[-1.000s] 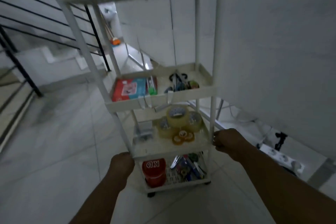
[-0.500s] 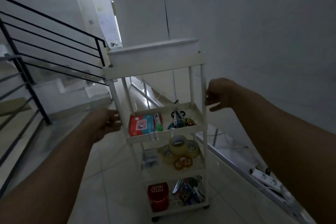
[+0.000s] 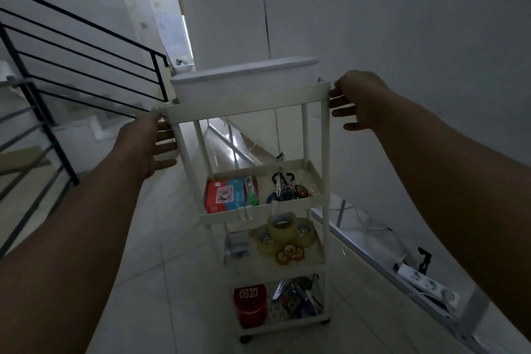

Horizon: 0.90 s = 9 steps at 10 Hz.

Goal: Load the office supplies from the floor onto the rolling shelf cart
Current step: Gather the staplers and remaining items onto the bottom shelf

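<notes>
Both hands, the left hand (image 3: 149,144) and the right hand (image 3: 359,100), hold the top corners of the white rolling shelf cart (image 3: 247,102), fingers open on its sides.

Two bare forearms enter the frame from the lower corners, each visible from near the elbow to the fingertips. No sleeve, glove, watch, bracelet or ring is visible on either limb. The bare left hand (image 3: 148,144) shows its back and four fingers (image 3: 165,149). The bare right hand (image 3: 360,100) shows its back, with separate fingertips. Low light obscures nail detail and finer surface marks.
</notes>
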{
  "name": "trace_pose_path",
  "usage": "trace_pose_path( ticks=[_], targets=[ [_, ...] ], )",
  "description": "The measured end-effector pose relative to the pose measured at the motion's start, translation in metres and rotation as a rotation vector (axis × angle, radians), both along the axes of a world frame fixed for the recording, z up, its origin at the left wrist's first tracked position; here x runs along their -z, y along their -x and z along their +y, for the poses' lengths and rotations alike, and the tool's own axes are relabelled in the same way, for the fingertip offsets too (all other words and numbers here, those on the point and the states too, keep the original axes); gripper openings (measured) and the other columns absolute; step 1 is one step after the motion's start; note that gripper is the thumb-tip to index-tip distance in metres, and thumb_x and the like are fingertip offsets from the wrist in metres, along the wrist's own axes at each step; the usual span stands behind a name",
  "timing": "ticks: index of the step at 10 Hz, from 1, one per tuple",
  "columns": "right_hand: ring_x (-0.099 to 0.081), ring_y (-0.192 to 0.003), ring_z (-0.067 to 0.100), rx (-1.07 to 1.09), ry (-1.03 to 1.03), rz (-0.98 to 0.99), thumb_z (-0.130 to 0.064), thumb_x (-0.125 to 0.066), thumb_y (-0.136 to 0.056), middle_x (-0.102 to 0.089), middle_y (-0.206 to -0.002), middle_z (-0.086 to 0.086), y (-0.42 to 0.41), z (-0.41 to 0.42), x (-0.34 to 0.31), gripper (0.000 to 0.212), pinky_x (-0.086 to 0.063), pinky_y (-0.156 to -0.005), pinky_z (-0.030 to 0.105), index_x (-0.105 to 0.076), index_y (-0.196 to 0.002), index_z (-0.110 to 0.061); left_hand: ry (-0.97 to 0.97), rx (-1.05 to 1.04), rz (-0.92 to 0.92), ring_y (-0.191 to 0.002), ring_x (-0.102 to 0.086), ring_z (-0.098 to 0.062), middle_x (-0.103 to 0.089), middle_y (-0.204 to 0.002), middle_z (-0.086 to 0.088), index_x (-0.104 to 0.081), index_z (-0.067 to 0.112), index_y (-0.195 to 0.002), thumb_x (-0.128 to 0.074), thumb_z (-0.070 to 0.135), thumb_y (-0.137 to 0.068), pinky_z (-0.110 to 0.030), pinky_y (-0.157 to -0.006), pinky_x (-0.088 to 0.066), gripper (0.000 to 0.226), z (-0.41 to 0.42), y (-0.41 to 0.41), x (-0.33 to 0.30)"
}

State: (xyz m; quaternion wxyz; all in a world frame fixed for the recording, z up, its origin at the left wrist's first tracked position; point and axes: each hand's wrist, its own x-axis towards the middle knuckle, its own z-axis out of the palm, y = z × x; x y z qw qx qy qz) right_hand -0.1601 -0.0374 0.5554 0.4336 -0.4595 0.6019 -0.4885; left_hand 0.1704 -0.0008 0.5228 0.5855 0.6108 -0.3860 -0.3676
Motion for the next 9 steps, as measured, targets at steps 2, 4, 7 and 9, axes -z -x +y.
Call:
trace_pose_path(
  ticks=[2, 4, 7, 9],
  targets=[
    [-0.064, -0.083, 0.023, -0.052, 0.000, -0.008, -0.029, -0.049, -0.092, -0.066, -0.092, 0.010, 0.002, -0.027, -0.016, 0.021, -0.053, -0.086, 0.045, -0.062, -0.091, -0.012, -0.183, 0.062, 0.131, -0.097, -0.064, -0.022, -0.070, -0.100, -0.003, -0.066, 0.018, -0.097, -0.049, 0.053, -0.090, -0.046, -0.087, -0.051, 0.039, -0.023, -0.007, -0.024],
    [-0.064, -0.074, 0.026, -0.088, -0.321, -0.058, -0.032, -0.062, -0.088, -0.066, -0.088, 0.015, 0.009, -0.039, -0.064, 0.034, -0.055, -0.070, 0.037, -0.065, -0.100, 0.000, -0.450, 0.185, 0.251, -0.099, -0.061, -0.024, -0.065, -0.102, -0.008, -0.064, 0.018, -0.101, -0.047, 0.045, -0.094, -0.053, -0.085, -0.050, 0.033, -0.032, -0.015, -0.068],
    [-0.061, -0.104, 0.033, 0.133, -0.617, -0.140, -0.021, -0.069, -0.083, -0.061, -0.121, 0.021, -0.010, -0.052, -0.102, 0.034, -0.057, -0.058, 0.028, -0.063, -0.109, 0.001, -0.636, 0.089, 0.301, -0.086, -0.061, -0.020, -0.064, -0.117, -0.014, -0.059, 0.004, -0.124, -0.050, 0.016, -0.096, -0.038, -0.084, -0.050, 0.032, -0.045, -0.004, -0.117],
    [-0.062, -0.094, 0.026, 0.256, -0.615, -0.073, -0.009, -0.059, -0.086, -0.062, -0.106, 0.012, -0.027, -0.045, -0.108, 0.013, -0.057, -0.085, 0.037, -0.060, -0.098, -0.006, -0.664, 0.133, 0.287, -0.087, -0.062, -0.021, -0.067, -0.099, -0.008, -0.064, 0.008, -0.119, -0.050, 0.017, -0.094, -0.042, -0.097, -0.047, 0.029, -0.064, -0.011, -0.118]
  ],
)
